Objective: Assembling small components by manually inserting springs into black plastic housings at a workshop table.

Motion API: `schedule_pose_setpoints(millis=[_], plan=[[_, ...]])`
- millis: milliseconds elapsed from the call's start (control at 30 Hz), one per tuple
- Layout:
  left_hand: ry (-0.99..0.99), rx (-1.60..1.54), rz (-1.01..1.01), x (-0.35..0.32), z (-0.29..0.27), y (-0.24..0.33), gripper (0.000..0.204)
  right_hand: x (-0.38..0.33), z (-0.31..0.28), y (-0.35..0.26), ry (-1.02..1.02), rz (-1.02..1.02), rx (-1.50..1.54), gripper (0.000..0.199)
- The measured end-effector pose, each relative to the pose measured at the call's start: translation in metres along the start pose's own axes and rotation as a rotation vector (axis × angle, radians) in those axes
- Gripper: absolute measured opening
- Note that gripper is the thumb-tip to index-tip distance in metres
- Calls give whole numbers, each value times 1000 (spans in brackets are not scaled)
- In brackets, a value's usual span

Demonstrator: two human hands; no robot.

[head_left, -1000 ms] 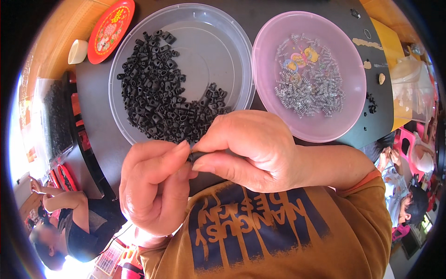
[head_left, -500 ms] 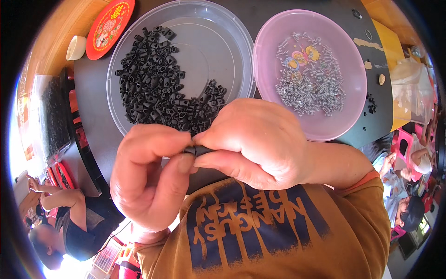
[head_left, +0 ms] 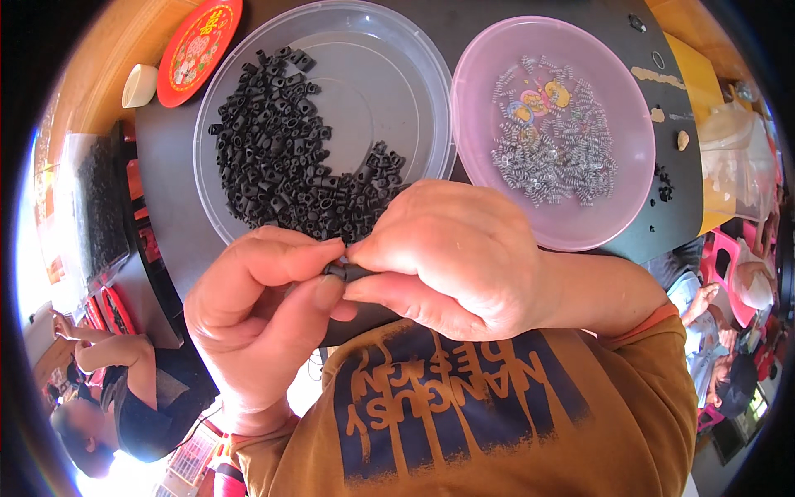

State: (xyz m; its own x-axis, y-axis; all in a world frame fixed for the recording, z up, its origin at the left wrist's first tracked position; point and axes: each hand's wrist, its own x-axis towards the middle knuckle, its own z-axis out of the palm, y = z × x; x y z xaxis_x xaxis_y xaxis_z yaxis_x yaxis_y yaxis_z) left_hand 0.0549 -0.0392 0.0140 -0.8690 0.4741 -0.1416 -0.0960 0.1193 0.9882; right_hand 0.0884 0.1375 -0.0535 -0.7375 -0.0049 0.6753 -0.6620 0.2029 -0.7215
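My left hand [head_left: 265, 306] and my right hand [head_left: 455, 261] meet in front of my chest, each in a pinch. Between the fingertips is a small black plastic part [head_left: 352, 272], gripped from both sides; the fingers cover most of it. Just beyond my hands stands a clear round tub [head_left: 373, 74] with a heap of small black plastic pieces [head_left: 269, 149] along its left and near sides. To its right, a pink oval basin [head_left: 571, 228] holds many small metal springs [head_left: 563, 157].
A red round tray [head_left: 199, 54] and a white cup [head_left: 139, 86] are at the far left. Black bits [head_left: 662, 184] and a pale lump [head_left: 682, 141] lie on the dark table [head_left: 170, 174] at right. Other people sit at both sides.
My left hand has shifted slightly left and its fingers have loosened a little. The black part stays pinched between both hands, tilted slightly differently.
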Motion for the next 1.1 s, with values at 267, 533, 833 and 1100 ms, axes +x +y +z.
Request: schedule_pose_setpoints(millis=[267, 533, 833, 1100], plan=[[5, 515, 376, 0, 3, -9, 26, -3, 5, 1, 18, 50, -11, 25], [-31, 641, 551, -4, 2, -17, 30, -6, 3, -2, 21, 52, 28, 24], [25, 802, 680, 1, 9, -23, 37, -3, 0, -1, -12, 182, 91, 18], [90, 717, 678, 6, 14, -26, 47, 1, -10, -8, -85, 582, 575, 12]])
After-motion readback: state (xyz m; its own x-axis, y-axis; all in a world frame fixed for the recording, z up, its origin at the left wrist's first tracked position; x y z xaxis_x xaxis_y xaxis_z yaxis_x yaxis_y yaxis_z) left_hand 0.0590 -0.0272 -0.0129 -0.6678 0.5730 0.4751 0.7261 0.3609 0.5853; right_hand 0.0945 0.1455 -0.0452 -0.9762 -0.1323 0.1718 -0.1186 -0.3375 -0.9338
